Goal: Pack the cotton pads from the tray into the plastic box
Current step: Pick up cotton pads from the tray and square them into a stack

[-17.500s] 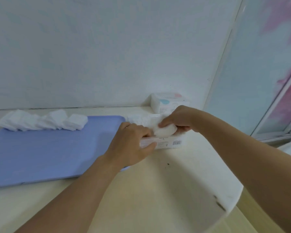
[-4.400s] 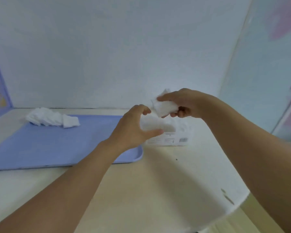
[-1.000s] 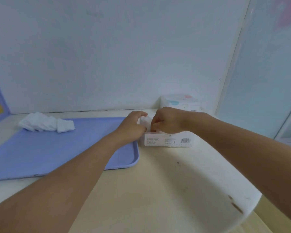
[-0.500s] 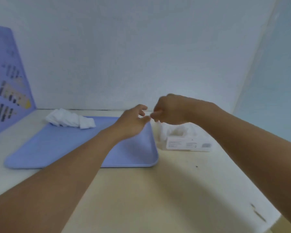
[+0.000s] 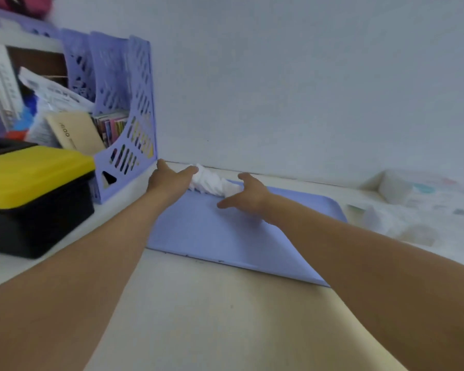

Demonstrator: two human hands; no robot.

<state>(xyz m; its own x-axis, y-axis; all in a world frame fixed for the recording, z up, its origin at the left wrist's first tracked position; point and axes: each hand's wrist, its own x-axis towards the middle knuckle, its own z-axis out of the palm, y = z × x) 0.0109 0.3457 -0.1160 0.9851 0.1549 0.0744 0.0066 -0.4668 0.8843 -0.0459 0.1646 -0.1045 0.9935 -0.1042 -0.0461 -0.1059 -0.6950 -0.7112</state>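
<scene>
Cotton pads [image 5: 212, 183] lie in a small white heap at the far left corner of the lilac tray [image 5: 225, 234], close to the wall.

Furthest left, a black case with a yellow lid [image 5: 30, 194] sits on the pale table [image 5: 212, 317], and behind it a lilac perforated file rack [image 5: 123, 116] holds books and papers. The left hand [image 5: 169, 180] reaches in just right of the rack's base, fingers spread and fairly straight, its fingertips touching the left end of the heap. The right hand [image 5: 248, 195] comes at the right end of the heap with fingers and thumb splayed wide, gripping nothing; whether it touches the pads I cannot tell. The hands are apart, with the heap between them.

Right of the tray, blurred, stands the plastic box [image 5: 394, 223], and beyond it near the wall a white packet [image 5: 418, 191] with faint coloured print.
</scene>
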